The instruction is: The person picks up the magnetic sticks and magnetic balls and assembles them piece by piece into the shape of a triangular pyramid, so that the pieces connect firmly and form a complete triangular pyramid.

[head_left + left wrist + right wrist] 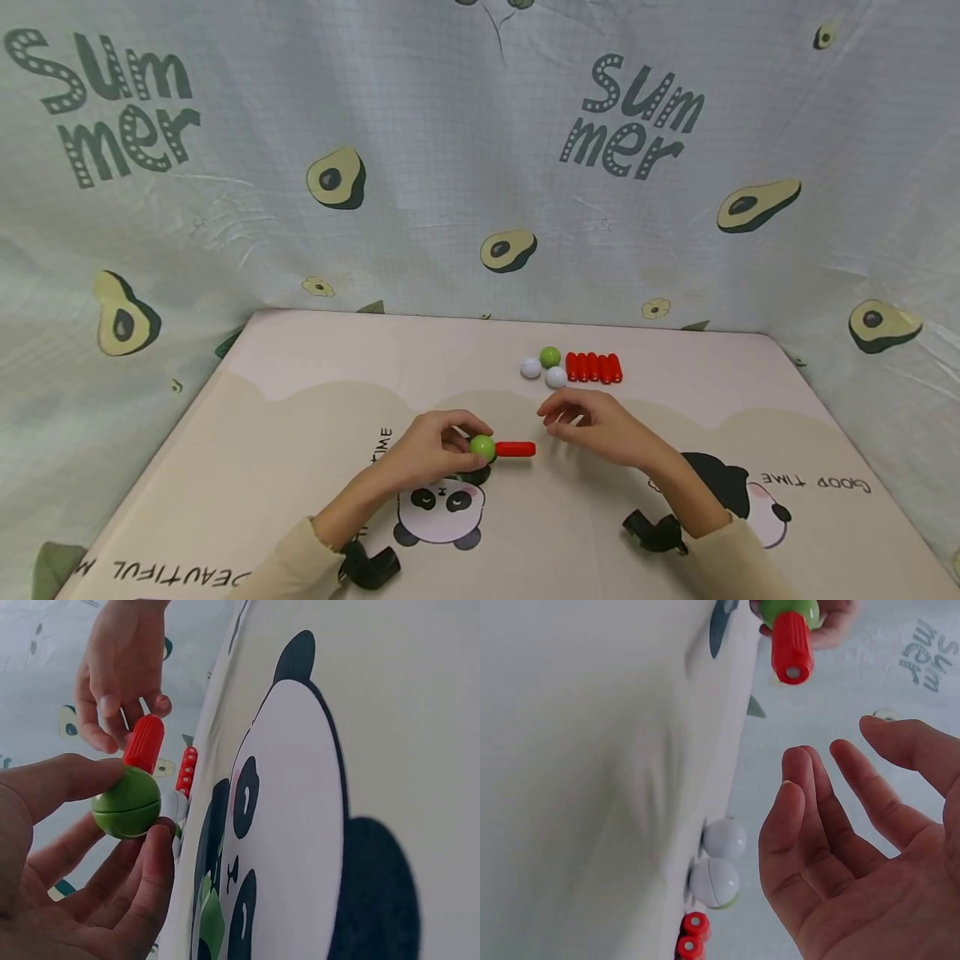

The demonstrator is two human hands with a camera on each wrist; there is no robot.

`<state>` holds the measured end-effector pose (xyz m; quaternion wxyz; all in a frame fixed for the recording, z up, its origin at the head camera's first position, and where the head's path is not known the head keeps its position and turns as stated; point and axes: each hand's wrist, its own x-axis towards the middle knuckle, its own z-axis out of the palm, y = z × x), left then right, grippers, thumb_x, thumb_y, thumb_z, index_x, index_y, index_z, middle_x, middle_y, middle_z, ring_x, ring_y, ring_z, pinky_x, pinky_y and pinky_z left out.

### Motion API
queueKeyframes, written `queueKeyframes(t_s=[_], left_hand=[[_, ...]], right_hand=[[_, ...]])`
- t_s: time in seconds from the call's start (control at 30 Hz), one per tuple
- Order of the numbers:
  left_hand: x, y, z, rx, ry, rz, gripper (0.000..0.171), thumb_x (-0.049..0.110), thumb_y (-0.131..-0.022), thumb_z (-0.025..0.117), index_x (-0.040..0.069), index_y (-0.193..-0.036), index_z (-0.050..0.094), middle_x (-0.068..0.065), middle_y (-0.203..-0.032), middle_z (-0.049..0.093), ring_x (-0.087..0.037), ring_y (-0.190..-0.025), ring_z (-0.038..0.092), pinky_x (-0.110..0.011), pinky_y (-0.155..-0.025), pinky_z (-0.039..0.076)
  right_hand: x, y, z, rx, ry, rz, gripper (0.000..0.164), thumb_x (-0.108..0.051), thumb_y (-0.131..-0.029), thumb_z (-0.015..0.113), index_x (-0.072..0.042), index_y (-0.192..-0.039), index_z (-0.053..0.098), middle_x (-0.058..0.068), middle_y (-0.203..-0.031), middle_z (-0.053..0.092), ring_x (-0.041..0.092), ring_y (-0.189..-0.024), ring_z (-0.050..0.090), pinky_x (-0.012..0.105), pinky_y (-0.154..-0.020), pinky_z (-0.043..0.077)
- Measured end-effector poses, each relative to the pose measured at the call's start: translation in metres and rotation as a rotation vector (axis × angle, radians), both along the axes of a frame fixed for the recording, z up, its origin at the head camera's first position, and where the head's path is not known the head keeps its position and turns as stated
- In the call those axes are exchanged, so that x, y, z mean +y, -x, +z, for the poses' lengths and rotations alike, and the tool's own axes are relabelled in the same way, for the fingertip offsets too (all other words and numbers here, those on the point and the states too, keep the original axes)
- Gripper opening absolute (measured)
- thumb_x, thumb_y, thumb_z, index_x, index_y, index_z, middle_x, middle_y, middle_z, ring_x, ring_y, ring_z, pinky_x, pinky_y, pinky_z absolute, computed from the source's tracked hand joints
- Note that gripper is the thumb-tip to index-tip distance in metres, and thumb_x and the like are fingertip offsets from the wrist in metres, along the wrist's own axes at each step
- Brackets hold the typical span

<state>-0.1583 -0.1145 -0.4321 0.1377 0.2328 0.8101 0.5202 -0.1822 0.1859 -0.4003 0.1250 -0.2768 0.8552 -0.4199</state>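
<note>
Green ball (482, 448): we pinch it in the left hand (431, 450), apparently to support the attached red stick (516, 449); our right hand (597, 425), loosely spread, holds nothing.

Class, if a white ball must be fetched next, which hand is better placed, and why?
Probably the right hand: it is empty and nearer the white balls, while the left hand holds a green ball with a red stick attached.

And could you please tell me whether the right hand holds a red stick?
No, the right hand holds nothing, and one red stick juts from the green ball that the left hand pinches.
</note>
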Motion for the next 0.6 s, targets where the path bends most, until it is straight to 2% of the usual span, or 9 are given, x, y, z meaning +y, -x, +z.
queueKeyframes(t_s=[0.2,0.43,0.6], left_hand=[[-0.002,0.002,0.0,-0.011,0.018,-0.002,0.031,0.011,-0.088,0.077,0.008,-0.118,0.073,-0.008,-0.115,0.072,-0.015,-0.091,0.07,-0.02,-0.076,0.054],[-0.004,0.004,0.0,-0.017,0.028,-0.005,0.028,0.011,-0.088,0.077,0.011,-0.116,0.073,-0.008,-0.112,0.072,-0.015,-0.092,0.069,-0.02,-0.078,0.054],[-0.005,0.004,-0.002,-0.021,0.045,-0.001,0.026,0.012,-0.087,0.077,0.012,-0.114,0.074,-0.008,-0.112,0.07,-0.015,-0.091,0.069,-0.02,-0.078,0.054]], right_hand=[[0.006,0.004,0.0,0.023,-0.021,-0.067,0.026,-0.02,-0.098,0.07,-0.006,-0.12,0.069,0.005,-0.112,0.072,0.016,-0.099,0.065,0.026,-0.085,0.056],[0.014,0.017,0.003,0.005,0.014,-0.145,0.028,-0.015,-0.099,0.068,-0.003,-0.124,0.067,0.01,-0.11,0.071,0.021,-0.098,0.067,0.026,-0.08,0.058],[0.014,0.032,0.004,0.086,-0.05,-0.217,0.028,-0.012,-0.097,0.069,-0.004,-0.124,0.067,0.011,-0.113,0.071,0.021,-0.097,0.067,0.028,-0.08,0.056]])
